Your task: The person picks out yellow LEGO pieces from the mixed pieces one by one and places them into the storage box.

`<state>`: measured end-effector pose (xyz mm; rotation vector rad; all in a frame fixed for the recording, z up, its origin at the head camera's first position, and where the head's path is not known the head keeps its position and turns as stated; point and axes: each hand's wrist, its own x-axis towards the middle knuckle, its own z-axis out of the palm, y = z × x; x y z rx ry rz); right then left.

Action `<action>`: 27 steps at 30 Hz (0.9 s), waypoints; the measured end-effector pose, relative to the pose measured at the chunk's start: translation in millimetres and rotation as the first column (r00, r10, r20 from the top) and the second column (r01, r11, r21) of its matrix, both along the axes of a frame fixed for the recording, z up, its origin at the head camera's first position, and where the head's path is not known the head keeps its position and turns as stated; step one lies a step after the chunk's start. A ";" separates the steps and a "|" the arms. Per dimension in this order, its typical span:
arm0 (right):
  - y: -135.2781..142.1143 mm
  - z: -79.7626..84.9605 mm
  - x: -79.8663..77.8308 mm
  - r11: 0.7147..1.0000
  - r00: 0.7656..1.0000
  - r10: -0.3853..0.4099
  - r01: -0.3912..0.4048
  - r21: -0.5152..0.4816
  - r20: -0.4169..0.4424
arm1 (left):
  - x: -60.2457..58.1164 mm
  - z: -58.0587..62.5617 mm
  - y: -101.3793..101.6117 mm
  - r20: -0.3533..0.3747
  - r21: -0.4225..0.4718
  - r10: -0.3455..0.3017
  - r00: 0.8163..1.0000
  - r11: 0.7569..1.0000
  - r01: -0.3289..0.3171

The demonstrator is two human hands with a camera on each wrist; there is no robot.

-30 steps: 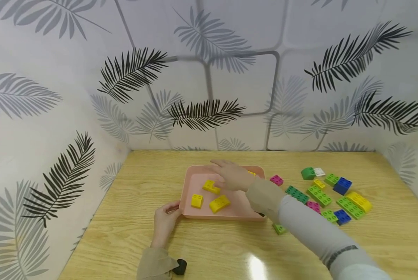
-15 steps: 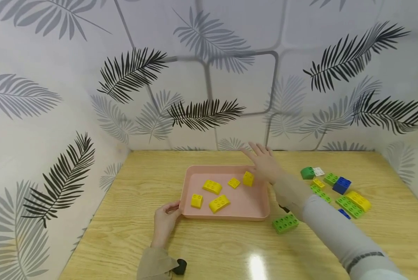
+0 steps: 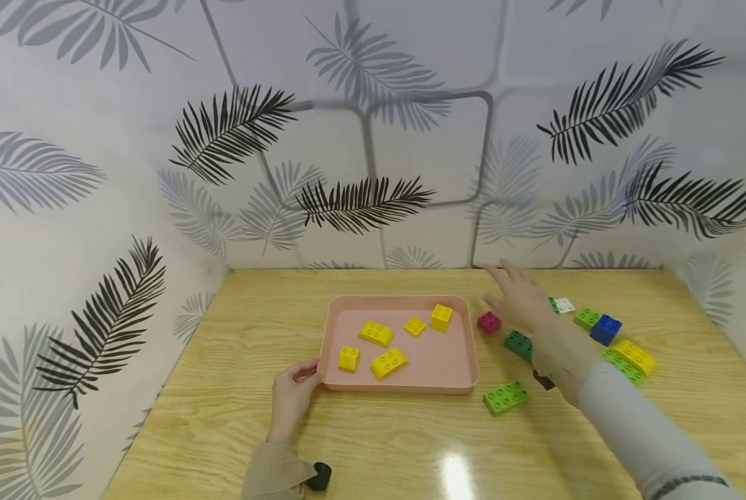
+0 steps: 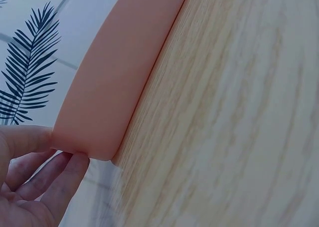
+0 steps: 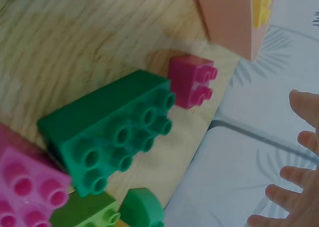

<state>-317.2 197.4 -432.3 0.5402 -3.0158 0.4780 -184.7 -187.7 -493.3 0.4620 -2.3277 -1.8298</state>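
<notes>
A pink tray (image 3: 438,357) holds several yellow toy building bricks (image 3: 388,363), laid apart from each other. At its near left corner my left hand (image 3: 293,396) pinches the edge; the left wrist view shows thumb and fingertips against the corner of the tray wall (image 4: 109,82). To the right of the tray, my right hand (image 3: 523,298) hovers with fingers spread and nothing in it. Below that hand lie a magenta brick (image 5: 187,82) and a dark green brick (image 5: 107,117). The right forearm hides part of the loose bricks.
On the wooden table (image 3: 210,347), a light green brick (image 3: 506,398) lies off the tray's near right corner. Farther right are a blue brick (image 3: 606,329), a long yellow brick (image 3: 635,357) and a white piece (image 3: 564,305). A leaf-patterned wall covering (image 3: 423,229) rises behind the table.
My right hand has moved from over the tray rightward to above the loose bricks, uncovering the yellow bricks at the tray's back right. The left hand keeps its place at the corner.
</notes>
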 end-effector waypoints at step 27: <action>73.4 -11.1 25.9 0.970 0.938 -0.224 0.240 -0.031 0.264 | -1.0 -3.4 -1.1 0.004 0.015 0.009 1.000 1.000 -0.009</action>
